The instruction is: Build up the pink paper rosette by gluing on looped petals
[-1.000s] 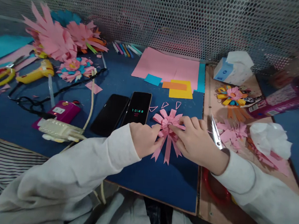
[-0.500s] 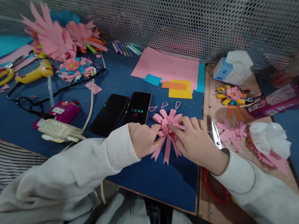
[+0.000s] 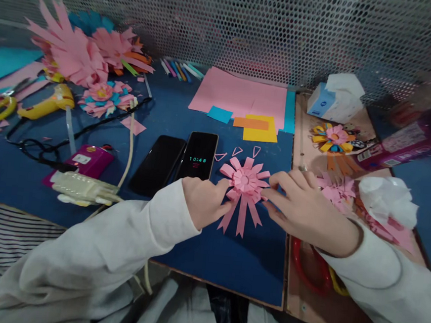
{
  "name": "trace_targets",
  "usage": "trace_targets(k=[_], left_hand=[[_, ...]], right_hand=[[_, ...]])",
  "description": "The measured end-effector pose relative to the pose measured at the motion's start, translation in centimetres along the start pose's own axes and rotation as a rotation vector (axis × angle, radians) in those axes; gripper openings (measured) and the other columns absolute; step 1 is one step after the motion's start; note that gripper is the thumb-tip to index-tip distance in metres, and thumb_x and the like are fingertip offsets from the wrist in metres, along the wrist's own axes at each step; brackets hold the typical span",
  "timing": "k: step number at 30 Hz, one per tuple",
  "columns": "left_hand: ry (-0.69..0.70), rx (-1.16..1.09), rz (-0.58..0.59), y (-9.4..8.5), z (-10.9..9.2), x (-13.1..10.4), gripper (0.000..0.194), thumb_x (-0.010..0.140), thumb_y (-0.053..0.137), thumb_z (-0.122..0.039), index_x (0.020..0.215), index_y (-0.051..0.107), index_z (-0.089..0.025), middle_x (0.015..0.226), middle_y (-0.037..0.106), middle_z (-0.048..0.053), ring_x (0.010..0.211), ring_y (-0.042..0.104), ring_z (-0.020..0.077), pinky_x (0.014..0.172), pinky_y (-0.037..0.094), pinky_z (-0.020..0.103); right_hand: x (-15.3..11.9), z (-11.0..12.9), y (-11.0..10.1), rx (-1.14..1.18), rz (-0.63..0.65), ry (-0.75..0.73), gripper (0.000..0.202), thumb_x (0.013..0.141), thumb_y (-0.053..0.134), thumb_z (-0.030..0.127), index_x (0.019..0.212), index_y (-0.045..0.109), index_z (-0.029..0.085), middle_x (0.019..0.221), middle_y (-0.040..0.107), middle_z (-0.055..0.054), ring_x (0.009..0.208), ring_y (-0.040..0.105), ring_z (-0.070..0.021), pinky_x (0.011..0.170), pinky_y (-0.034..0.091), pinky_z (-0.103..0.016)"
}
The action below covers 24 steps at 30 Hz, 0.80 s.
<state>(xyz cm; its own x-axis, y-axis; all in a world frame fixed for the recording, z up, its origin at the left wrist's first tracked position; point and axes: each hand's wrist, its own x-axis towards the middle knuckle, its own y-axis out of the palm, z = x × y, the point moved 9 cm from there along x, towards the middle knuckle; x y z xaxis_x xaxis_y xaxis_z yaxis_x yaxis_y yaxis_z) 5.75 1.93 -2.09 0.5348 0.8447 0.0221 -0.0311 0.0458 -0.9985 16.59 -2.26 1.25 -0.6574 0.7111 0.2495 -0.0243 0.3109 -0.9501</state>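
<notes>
A pink paper flower (image 3: 244, 185) with looped petals and long strip tails lies flat on the blue table (image 3: 207, 252). My left hand (image 3: 204, 201) pinches its lower left edge, thumb and fingers on the petals. My right hand (image 3: 306, 211) hovers just right of the flower, fingers spread and holding nothing, with the fingertips near the right petals. It covers most of the scissors; only their red and yellow handles (image 3: 313, 272) show below the wrist.
Two black phones (image 3: 179, 163) lie left of the flower. Pink, yellow, orange and blue paper sheets (image 3: 244, 103) sit behind. Finished paper flowers (image 3: 81, 52), a yellow glue gun (image 3: 45, 104) and cables are at left. A tissue box (image 3: 334, 99), scraps (image 3: 334, 191) and crumpled tissue (image 3: 387, 198) sit right.
My right hand let go of the flower's centre and shifted right, fingers opening. The flower's middle is now uncovered. My left hand stays on the flower.
</notes>
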Motion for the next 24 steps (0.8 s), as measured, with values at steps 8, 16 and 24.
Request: trace_targets(k=[8, 16, 24], left_hand=[[-0.019, -0.037, 0.005, 0.0, 0.3, 0.1, 0.033, 0.079, 0.052, -0.046, 0.072, 0.064, -0.017, 0.045, 0.055, 0.005, 0.048, 0.060, 0.0245, 0.048, 0.034, 0.029], [-0.021, 0.016, 0.056, 0.2, 0.2, 0.2, 0.035, 0.081, 0.050, -0.049, 0.075, 0.066, -0.018, 0.047, 0.058, 0.006, 0.049, 0.062, 0.0272, 0.047, 0.034, 0.030], [-0.013, 0.043, 0.064, 0.2, 0.1, 0.2, 0.036, 0.081, 0.051, -0.049, 0.076, 0.066, -0.018, 0.049, 0.060, 0.006, 0.051, 0.063, 0.0257, 0.046, 0.034, 0.028]], right_hand=[[0.1, 0.9, 1.1, -0.068, 0.046, -0.043, 0.011, 0.085, 0.053, 0.024, 0.082, 0.062, 0.018, 0.088, 0.055, -0.008, 0.081, 0.039, -0.0219, 0.069, 0.024, -0.034], [0.3, 1.1, 1.1, -0.070, 0.017, -0.053, 0.012, 0.085, 0.054, 0.026, 0.081, 0.062, 0.018, 0.088, 0.056, -0.008, 0.081, 0.040, -0.0219, 0.069, 0.025, -0.033], [0.3, 1.0, 1.3, -0.056, 0.011, -0.054, 0.013, 0.086, 0.054, 0.025, 0.080, 0.062, 0.018, 0.089, 0.058, -0.008, 0.082, 0.042, -0.0217, 0.070, 0.027, -0.033]])
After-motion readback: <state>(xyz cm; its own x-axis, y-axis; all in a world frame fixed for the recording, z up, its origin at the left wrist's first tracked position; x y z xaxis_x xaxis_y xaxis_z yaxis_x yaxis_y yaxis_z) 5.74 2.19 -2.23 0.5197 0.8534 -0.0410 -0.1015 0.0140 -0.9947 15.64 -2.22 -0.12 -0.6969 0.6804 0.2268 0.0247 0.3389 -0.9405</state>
